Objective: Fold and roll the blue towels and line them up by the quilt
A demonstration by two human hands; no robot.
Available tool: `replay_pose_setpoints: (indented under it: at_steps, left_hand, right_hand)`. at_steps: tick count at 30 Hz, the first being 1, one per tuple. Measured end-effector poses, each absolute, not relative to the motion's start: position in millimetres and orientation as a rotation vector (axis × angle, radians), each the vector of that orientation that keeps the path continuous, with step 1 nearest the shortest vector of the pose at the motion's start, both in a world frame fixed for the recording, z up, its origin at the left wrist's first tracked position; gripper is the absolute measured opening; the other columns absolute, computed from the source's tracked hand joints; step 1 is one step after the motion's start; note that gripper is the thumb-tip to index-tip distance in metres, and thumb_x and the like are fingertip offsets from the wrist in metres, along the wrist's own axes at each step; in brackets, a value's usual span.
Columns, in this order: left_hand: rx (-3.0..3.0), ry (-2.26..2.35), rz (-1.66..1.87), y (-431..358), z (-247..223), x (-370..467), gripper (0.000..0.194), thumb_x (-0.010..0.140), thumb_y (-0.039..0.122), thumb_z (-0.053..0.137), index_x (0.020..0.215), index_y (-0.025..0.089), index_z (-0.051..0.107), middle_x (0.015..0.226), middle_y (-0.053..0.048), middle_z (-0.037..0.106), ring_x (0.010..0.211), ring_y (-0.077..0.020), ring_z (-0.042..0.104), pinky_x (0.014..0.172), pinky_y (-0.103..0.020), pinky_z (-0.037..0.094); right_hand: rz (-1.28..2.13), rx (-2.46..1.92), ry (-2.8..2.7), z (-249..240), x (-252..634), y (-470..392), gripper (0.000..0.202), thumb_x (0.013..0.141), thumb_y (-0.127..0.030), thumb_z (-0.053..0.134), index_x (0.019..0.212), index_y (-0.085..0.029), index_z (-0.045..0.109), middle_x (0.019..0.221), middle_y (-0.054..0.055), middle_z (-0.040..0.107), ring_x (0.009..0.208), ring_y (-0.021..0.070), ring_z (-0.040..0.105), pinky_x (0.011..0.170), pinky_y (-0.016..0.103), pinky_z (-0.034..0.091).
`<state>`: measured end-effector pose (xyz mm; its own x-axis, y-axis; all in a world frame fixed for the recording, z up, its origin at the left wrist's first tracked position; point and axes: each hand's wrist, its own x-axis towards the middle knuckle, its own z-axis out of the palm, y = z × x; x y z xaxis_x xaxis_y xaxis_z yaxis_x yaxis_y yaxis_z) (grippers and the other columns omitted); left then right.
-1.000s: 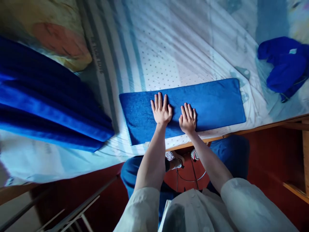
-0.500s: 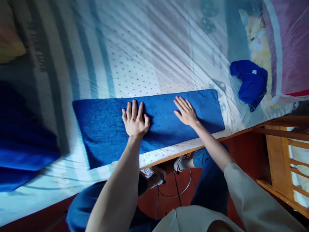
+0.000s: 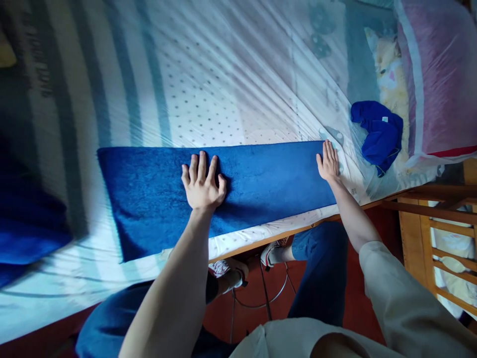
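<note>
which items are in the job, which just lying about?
In use: blue towel, left hand on it, right hand at its right end; bedsheet beneath.
Just lying about, apparently: crumpled blue cloth, clear-covered pink bundle, blue fabric far left.

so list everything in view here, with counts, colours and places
Sheet: 1, white with blue-green, across the scene
Flat cloth: 1, blue, along the sheet's near edge
Crumpled cloth: 1, blue, right
Draped fabric: at least 1, dark blue, left edge
Cat-faced item: 1, yellowish, beside the crumpled cloth
Bundle: 1, pink-purple, white-trimmed, far right
Cut-off item: 1, yellow, top left
Wooden rail: 1, brown, below the sheet
Slatted frame: 1, orange-brown, lower right
Floor: 1, red, bottom
Cord: at least 1, pale, on the floor
Shoes: 2, red and white, bottom centre
Trousers: 1 pair, blue, bottom
Shirt: 1, pale, bottom
Left hand: 1, bare, palm down on the flat cloth
Right hand: 1, bare, at the flat cloth's right end
</note>
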<state>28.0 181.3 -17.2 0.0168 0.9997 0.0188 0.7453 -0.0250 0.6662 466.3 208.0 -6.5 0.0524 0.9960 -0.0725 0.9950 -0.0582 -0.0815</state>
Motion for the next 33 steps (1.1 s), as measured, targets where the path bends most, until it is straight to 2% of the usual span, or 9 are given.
replay_pose_setpoints:
  at_steps: [5, 11, 16, 19, 21, 24, 26, 29, 33]
  left_hand:
    - [1.857, 1.786, 0.633, 184, -19, 28, 0.068, 0.093, 0.046, 0.051, 0.157, 0.021, 0.05, 0.171, -0.008, 0.033, 0.162, -0.0335, 0.019, 0.134, -0.058, 0.003]
    - [1.921, 1.753, 0.534, 182, -18, 10, 0.069, 0.097, 0.05, 0.046, 0.159, 0.02, 0.047, 0.173, -0.008, 0.03, 0.163, -0.0311, 0.017, 0.134, -0.055, 0.003]
    - [1.796, 1.965, 0.513, 163, -9, -57, 0.074, 0.099, 0.06, 0.037, 0.161, 0.019, 0.043, 0.175, -0.007, 0.024, 0.164, -0.0331, 0.013, 0.134, -0.058, 0.002]
    - [1.704, 2.093, 0.453, 146, -6, -95, 0.081, 0.099, 0.068, 0.026, 0.163, 0.019, 0.037, 0.176, -0.002, 0.019, 0.163, -0.0345, 0.013, 0.134, -0.059, 0.005]
    - [1.679, 2.129, 0.426, 133, -5, -106, 0.083, 0.099, 0.07, 0.022, 0.165, 0.021, 0.035, 0.176, 0.002, 0.017, 0.163, -0.0354, 0.01, 0.135, -0.059, 0.003]
    - [1.652, 2.147, 0.445, 111, -2, -98, 0.078, 0.101, 0.062, 0.024, 0.166, 0.02, 0.033, 0.177, -0.001, 0.017, 0.164, -0.0327, 0.001, 0.135, -0.056, -0.004]
    - [1.659, 2.115, 0.462, 95, 2, -80, 0.074, 0.101, 0.053, 0.03, 0.166, 0.018, 0.033, 0.176, -0.008, 0.015, 0.164, -0.0303, -0.003, 0.134, -0.057, -0.006]
    - [1.767, 1.96, 0.421, 68, 5, -49, 0.07, 0.099, 0.043, 0.038, 0.164, 0.016, 0.037, 0.175, -0.013, 0.019, 0.164, -0.0314, -0.001, 0.133, -0.062, -0.002]
    - [2.028, 1.51, 0.311, 46, 1, -14, 0.06, 0.098, 0.035, 0.038, 0.154, 0.019, 0.054, 0.167, -0.014, 0.04, 0.161, -0.0295, 0.023, 0.132, -0.06, 0.016]
  right_hand:
    - [0.175, -2.178, -2.24, -7, 424, 187, 0.064, 0.109, -0.037, 0.027, 0.168, -0.014, 0.026, 0.175, 0.014, 0.02, 0.164, 0.0288, 0.014, 0.132, 0.061, 0.013]
    - [0.338, -2.081, -2.234, -14, 417, 159, 0.062, 0.11, -0.04, 0.032, 0.166, -0.013, 0.03, 0.174, 0.014, 0.025, 0.163, 0.0264, 0.022, 0.133, 0.055, 0.017]
    - [0.293, -2.23, -2.039, -13, 460, 161, 0.071, 0.112, -0.048, 0.023, 0.162, 0.0, 0.035, 0.17, 0.023, 0.028, 0.161, 0.0259, 0.027, 0.132, 0.042, 0.015]
    - [0.248, -2.288, -1.921, -7, 447, 150, 0.073, 0.111, -0.049, 0.023, 0.158, 0.003, 0.041, 0.169, 0.025, 0.03, 0.162, 0.0311, 0.024, 0.132, 0.048, 0.012]
    - [0.226, -2.221, -1.809, -1, 412, 127, 0.065, 0.111, -0.046, 0.029, 0.154, -0.002, 0.049, 0.166, 0.022, 0.038, 0.16, 0.0331, 0.027, 0.131, 0.054, 0.02]
    - [0.597, -2.069, -1.398, 13, 329, 68, 0.048, 0.109, -0.047, 0.039, 0.138, -0.02, 0.066, 0.139, 0.016, 0.069, 0.131, 0.0274, 0.066, 0.108, 0.047, 0.056]
    - [0.957, -1.943, -0.944, 20, 271, 27, 0.043, 0.102, -0.055, 0.053, 0.121, -0.021, 0.072, 0.11, 0.012, 0.079, 0.096, 0.0228, 0.078, 0.079, 0.035, 0.065]
    - [1.284, -1.785, -0.336, 23, 209, -13, 0.043, 0.084, -0.06, 0.075, 0.098, -0.02, 0.073, 0.078, 0.004, 0.076, 0.054, 0.015, 0.068, 0.045, 0.024, 0.052]
    - [1.444, -1.667, -0.066, 20, 187, -14, 0.042, 0.074, -0.053, 0.085, 0.092, -0.018, 0.072, 0.071, 0.001, 0.074, 0.045, 0.0107, 0.062, 0.038, 0.02, 0.044]
